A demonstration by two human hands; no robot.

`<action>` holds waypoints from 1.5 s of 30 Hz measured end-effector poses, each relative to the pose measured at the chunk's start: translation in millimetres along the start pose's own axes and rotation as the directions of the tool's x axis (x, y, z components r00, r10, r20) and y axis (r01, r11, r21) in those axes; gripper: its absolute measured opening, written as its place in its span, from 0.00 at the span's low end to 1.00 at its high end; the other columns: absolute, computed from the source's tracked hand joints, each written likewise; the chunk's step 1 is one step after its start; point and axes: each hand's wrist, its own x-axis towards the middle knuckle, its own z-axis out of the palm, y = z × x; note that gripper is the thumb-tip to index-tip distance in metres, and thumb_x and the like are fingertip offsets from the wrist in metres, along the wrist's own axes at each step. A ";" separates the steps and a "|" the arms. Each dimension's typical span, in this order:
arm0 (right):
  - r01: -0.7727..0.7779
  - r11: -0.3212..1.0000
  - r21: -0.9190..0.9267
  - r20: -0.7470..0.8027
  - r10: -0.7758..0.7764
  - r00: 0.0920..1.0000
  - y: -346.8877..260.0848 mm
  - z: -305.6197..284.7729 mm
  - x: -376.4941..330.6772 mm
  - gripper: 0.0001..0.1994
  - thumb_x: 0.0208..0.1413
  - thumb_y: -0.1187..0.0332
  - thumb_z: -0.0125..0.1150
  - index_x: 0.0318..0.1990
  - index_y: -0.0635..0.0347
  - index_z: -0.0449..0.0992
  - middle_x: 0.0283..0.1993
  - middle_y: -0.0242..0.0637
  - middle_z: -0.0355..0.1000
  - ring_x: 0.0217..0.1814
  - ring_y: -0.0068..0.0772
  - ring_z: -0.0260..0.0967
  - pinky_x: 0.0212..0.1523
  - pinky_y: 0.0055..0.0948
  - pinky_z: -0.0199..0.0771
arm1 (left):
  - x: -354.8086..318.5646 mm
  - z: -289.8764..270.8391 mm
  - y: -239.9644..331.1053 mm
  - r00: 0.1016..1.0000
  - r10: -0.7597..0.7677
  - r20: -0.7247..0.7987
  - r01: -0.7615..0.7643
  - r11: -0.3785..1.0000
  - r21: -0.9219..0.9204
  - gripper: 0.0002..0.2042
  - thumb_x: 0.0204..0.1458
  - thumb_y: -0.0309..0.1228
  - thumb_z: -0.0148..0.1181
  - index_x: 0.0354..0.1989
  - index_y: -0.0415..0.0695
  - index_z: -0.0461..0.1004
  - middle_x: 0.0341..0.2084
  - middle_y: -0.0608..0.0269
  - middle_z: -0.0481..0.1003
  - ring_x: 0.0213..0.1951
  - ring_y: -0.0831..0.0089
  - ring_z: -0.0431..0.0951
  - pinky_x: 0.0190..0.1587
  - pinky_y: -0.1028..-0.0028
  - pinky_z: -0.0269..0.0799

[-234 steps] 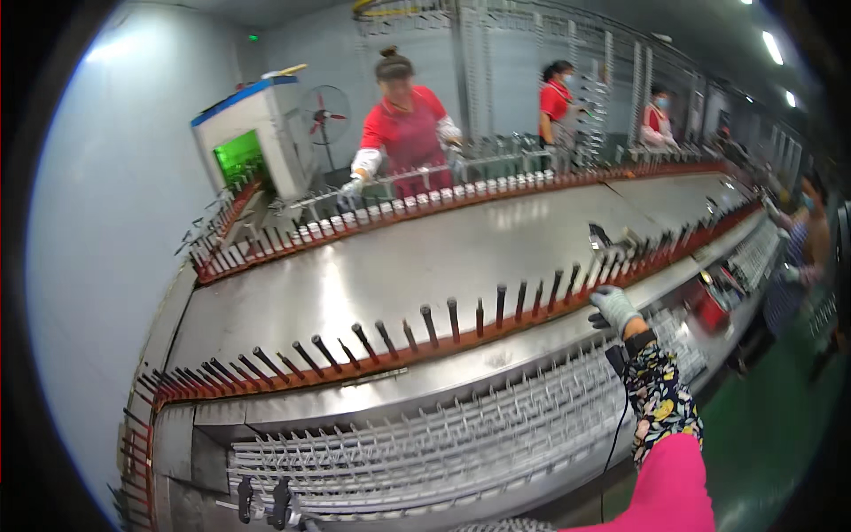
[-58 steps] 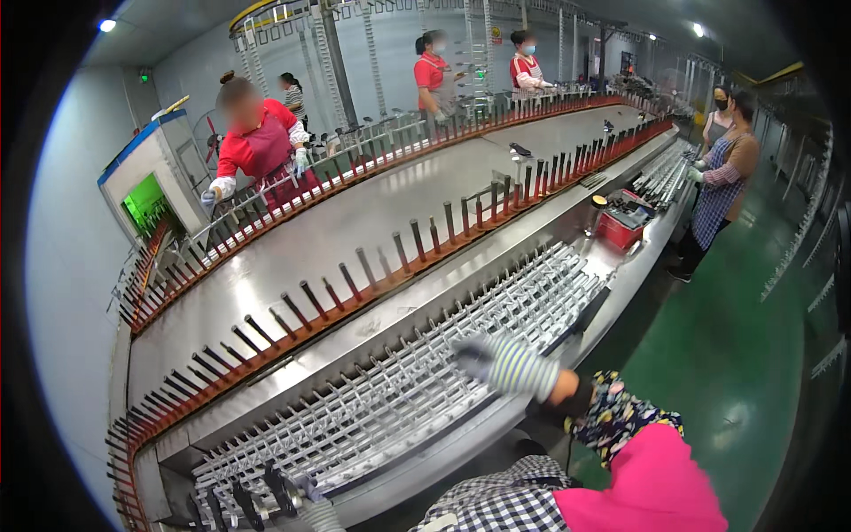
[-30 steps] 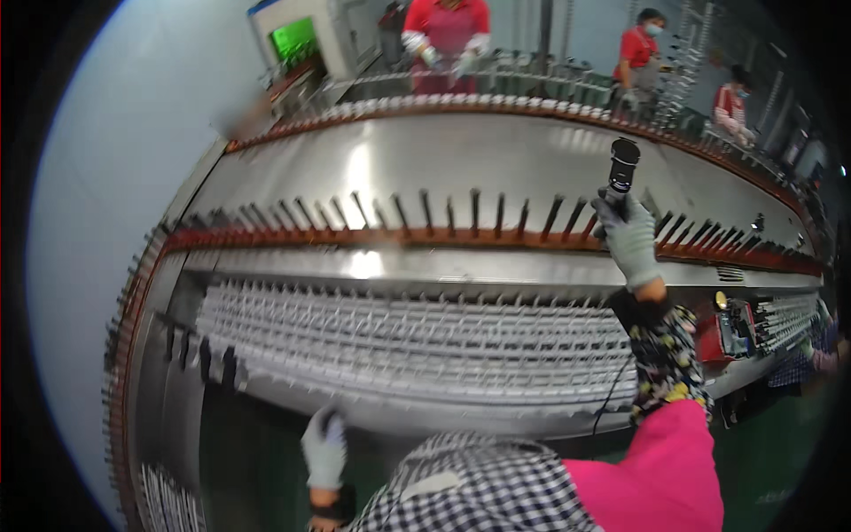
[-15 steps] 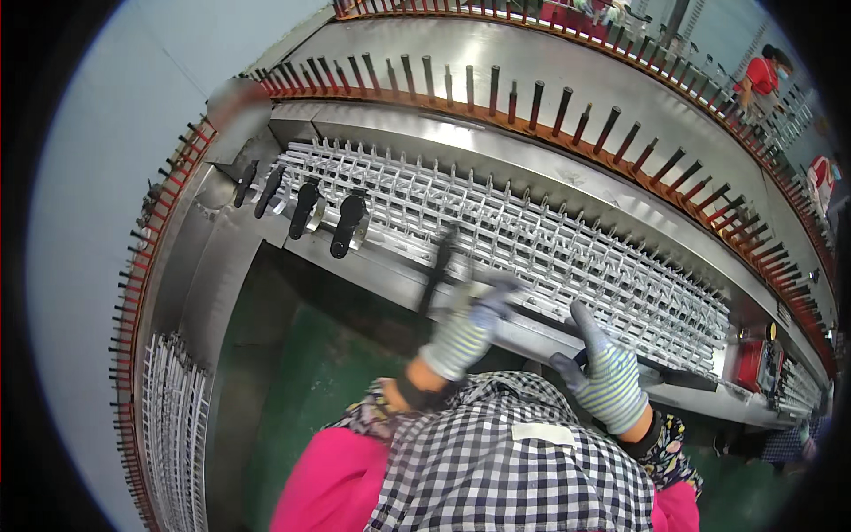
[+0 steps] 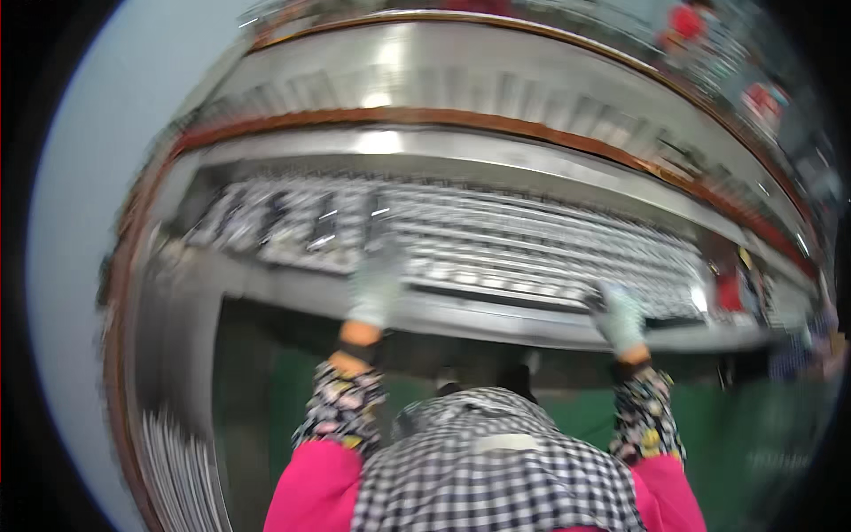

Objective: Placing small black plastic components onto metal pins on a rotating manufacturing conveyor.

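Observation:
Motion smears the whole picture. My left hand, in a pale glove, reaches over the front edge of a long metal rack. Just beyond its fingers stands a dark upright piece; the blur hides whether the fingers grip it. To its left, more black elongated pieces stand in a row on the rack. My right hand, gloved too, is over the front edge further right. Dark patches show at its fingertips, and I cannot make out whether it holds anything.
A brown-red conveyor rail with blurred upright pins curves behind the rack and down the left side. Thin metal rods stand at lower left. A red object sits at the rack's right end. People appear far right.
The view has swung and blurred. My hands have moved apart: the left went left toward the black pieces with the dark piece, the right stayed near the rack's front edge.

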 end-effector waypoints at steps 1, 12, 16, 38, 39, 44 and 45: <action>0.056 0.997 0.052 -0.073 -0.053 0.996 0.7 15.8 7.8 0.13 0.46 0.62 0.59 0.39 0.55 0.70 0.34 0.44 0.70 0.36 0.48 0.68 0.36 0.42 0.67 | -4.9 7.7 -20.4 0.967 -0.178 0.180 0.184 0.983 -0.015 0.24 0.45 0.31 0.53 0.51 0.37 0.59 0.36 0.47 0.72 0.40 0.53 0.72 0.44 0.66 0.67; 0.209 0.972 0.106 -0.349 -0.160 0.923 12.9 -14.6 6.8 0.17 0.45 0.63 0.56 0.45 0.52 0.67 0.42 0.35 0.68 0.47 0.43 0.64 0.52 0.44 0.58 | 8.3 60.9 -59.9 0.919 -0.148 -0.366 -0.103 0.806 -0.583 0.17 0.54 0.35 0.51 0.47 0.35 0.66 0.40 0.55 0.72 0.36 0.68 0.70 0.42 0.68 0.65; 0.015 0.987 0.161 -0.605 0.086 0.792 126.8 -81.5 -25.5 0.13 0.45 0.71 0.53 0.41 0.59 0.70 0.39 0.42 0.70 0.43 0.46 0.66 0.48 0.40 0.65 | -32.1 28.6 8.3 0.850 -0.372 -0.373 0.026 0.737 -0.676 0.17 0.54 0.36 0.51 0.48 0.39 0.67 0.39 0.59 0.73 0.34 0.69 0.71 0.30 0.75 0.68; -0.123 0.967 0.223 -0.408 0.207 0.889 452.1 -19.4 -42.8 0.06 0.45 0.61 0.60 0.28 0.49 0.74 0.21 0.34 0.71 0.21 0.38 0.69 0.26 0.35 0.64 | 148.2 14.7 641.4 0.882 0.458 0.113 -0.371 0.822 -0.432 0.34 0.45 0.39 0.58 0.60 0.41 0.51 0.49 0.44 0.66 0.48 0.55 0.70 0.51 0.67 0.65; -0.109 0.958 0.267 -0.411 0.215 0.886 454.4 -16.3 -42.6 0.06 0.43 0.61 0.61 0.28 0.50 0.74 0.22 0.34 0.72 0.23 0.38 0.69 0.29 0.37 0.64 | 168.8 28.0 659.0 0.900 0.407 0.153 -0.300 0.835 -0.460 0.34 0.45 0.39 0.58 0.60 0.40 0.52 0.51 0.44 0.64 0.49 0.54 0.70 0.51 0.66 0.65; -0.025 0.956 0.293 -0.442 0.159 0.883 472.7 -5.2 -61.4 0.06 0.41 0.65 0.62 0.29 0.49 0.74 0.21 0.33 0.69 0.24 0.39 0.67 0.31 0.38 0.63 | 261.9 120.0 713.2 0.938 0.311 -0.150 -0.342 0.773 -0.535 0.33 0.45 0.38 0.59 0.58 0.38 0.55 0.52 0.43 0.63 0.53 0.51 0.65 0.54 0.67 0.61; -0.010 0.943 0.332 -0.419 0.157 0.894 481.3 0.3 -64.7 0.06 0.41 0.66 0.62 0.29 0.49 0.74 0.21 0.33 0.69 0.24 0.38 0.67 0.31 0.38 0.63 | 269.3 131.0 732.0 0.960 0.242 -0.143 -0.279 0.769 -0.575 0.32 0.44 0.38 0.59 0.57 0.38 0.55 0.52 0.44 0.64 0.53 0.50 0.65 0.54 0.67 0.61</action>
